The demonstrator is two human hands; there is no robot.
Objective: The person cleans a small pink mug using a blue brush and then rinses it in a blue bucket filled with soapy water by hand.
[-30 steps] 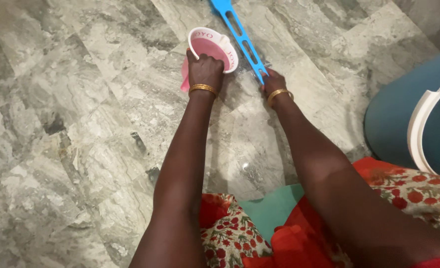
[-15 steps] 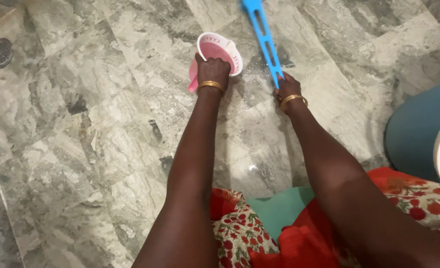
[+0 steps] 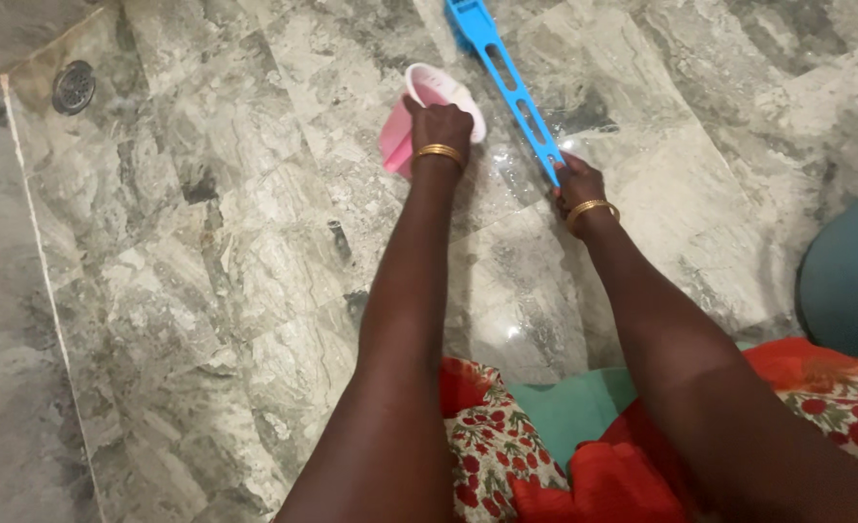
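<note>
My left hand (image 3: 440, 126) grips a pink plastic mug (image 3: 419, 107) by its rim and holds it tilted, its mouth turned away from me, low over the wet grey marble floor (image 3: 255, 252). My right hand (image 3: 576, 182) is closed on the near end of a long blue plastic handle (image 3: 506, 77) that runs up and to the left across the floor, its far end out of the frame. Both wrists wear gold bangles. A thin film of water glistens between the two hands.
A round metal floor drain (image 3: 73, 86) sits at the upper left, beside a raised floor edge (image 3: 37, 242). A blue rounded container (image 3: 850, 281) stands at the right edge. My red floral and teal clothing (image 3: 545, 436) fills the bottom.
The view has shifted, bringing the drain and floor edge into sight at left. The mug has tipped further away from me. My right hand still holds the blue handle.
</note>
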